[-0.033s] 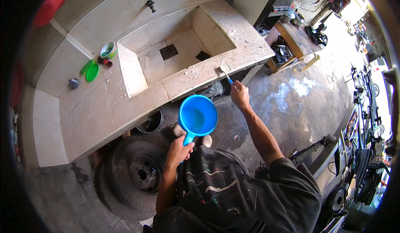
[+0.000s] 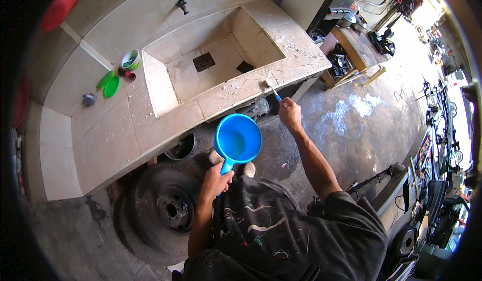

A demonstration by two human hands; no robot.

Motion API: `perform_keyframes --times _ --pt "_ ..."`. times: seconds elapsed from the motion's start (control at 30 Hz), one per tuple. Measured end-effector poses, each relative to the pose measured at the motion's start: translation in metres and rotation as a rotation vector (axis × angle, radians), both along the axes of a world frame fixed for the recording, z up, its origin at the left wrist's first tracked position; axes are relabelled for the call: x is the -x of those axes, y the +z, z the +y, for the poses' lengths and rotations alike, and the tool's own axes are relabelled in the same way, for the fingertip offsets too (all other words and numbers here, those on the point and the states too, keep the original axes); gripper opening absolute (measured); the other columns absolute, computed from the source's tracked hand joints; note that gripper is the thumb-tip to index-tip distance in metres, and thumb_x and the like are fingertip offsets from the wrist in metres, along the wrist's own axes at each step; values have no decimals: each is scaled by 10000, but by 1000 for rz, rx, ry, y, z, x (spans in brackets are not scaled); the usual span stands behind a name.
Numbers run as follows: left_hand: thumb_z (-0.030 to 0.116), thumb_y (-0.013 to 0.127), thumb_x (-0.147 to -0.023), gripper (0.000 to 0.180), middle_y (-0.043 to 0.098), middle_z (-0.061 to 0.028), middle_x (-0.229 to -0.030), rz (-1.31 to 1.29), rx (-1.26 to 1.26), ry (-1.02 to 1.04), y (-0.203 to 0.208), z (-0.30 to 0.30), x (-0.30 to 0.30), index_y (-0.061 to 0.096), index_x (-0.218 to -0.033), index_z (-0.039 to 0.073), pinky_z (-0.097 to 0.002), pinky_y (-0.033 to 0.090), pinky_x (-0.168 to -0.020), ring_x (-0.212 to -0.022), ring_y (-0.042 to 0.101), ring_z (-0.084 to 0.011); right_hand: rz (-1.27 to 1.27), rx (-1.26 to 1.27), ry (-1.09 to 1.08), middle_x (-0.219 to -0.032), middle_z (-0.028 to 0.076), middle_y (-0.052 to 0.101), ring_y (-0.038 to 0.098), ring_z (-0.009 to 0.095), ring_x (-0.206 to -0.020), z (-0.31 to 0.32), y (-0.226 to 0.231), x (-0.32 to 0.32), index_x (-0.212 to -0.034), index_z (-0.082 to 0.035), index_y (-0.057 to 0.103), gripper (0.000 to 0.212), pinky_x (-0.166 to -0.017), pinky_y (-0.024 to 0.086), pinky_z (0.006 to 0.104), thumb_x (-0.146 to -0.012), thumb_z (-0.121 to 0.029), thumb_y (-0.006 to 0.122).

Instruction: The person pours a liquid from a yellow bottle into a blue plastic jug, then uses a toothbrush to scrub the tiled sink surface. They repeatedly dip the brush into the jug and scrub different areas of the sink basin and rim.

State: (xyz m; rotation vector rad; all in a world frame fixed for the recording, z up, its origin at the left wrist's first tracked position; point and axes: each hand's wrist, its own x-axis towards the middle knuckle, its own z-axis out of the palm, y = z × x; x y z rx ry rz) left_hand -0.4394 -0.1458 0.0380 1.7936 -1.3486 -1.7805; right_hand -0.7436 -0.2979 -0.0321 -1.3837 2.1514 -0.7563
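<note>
My left hand [image 2: 214, 182] is closed round the handle of a blue plastic dipper [image 2: 246, 155], held in front of my body below the counter edge. The dipper's round mouth faces up, and whether there is water in it I cannot tell. My right hand [image 2: 289, 113] grips a small brush [image 2: 274, 90] by its blue-and-white handle. The brush's pale head rests at the front rim of the tiled counter [image 2: 205, 103], right of the sink's middle. Behind that rim lies the sunken tiled sink [image 2: 185, 75], with a dark square drain cover [image 2: 203, 62] and a black pad [image 2: 244, 67] on its bottom.
White crumbs dot the counter. To the left stand a green-and-white tub [image 2: 130, 60], green lids [image 2: 111, 87] and a grey lump [image 2: 89, 99]. A tap [image 2: 182, 7] juts from the wall. Tyres [image 2: 163, 205] and a bucket [image 2: 182, 148] sit below; a stove [image 2: 329, 12] stands at right.
</note>
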Motion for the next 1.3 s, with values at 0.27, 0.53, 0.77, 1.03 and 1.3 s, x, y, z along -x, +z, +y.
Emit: perform_keyframes --times 0.27,0.53,0.77,1.03,1.3 --pt "111 564 -816 129 550 -50 -586 -3 20 -2 -39 -23 23 532 -844 -11 -265 390 -351 -408 507 -108 212 -183 529 -770 170 638 631 340 -723 60 51 -19 -865 -96 668 194 -646 513 394 -762 -245 596" --pt "227 617 -755 294 609 -261 -825 -231 322 -278 -75 -43 63 552 -849 -44 -488 444 -718 -805 579 -438 460 -461 634 -779 158 649 647 331 -736 64 -8 -45 -804 -86 656 147 -636 525 430 -731 -150 546" --pt "218 617 -760 287 614 -226 -746 -94 214 -201 -82 -46 68 557 -841 -52 -467 444 -710 -769 590 -411 439 -406 551 -844 127 655 636 325 -778 53 14 -2 -885 -123 675 203 -673 516 411 -747 -215 557" --pt "144 599 -785 187 591 -117 -594 40 103 -71 -75 -39 57 548 -820 -32 -340 445 -426 -450 569 -202 0 137 84 -693 141 643 635 227 -611 -3 23 63 -797 -60 674 130 -575 499 331 -757 -156 596" --pt "132 571 -810 147 545 -63 -586 57 41 -30 -84 -29 33 518 -801 -4 -286 394 -364 -411 510 -134 -59 174 64 -725 185 613 632 306 -702 7 -41 -55 -867 -83 643 156 -629 487 373 -756 -130 543"
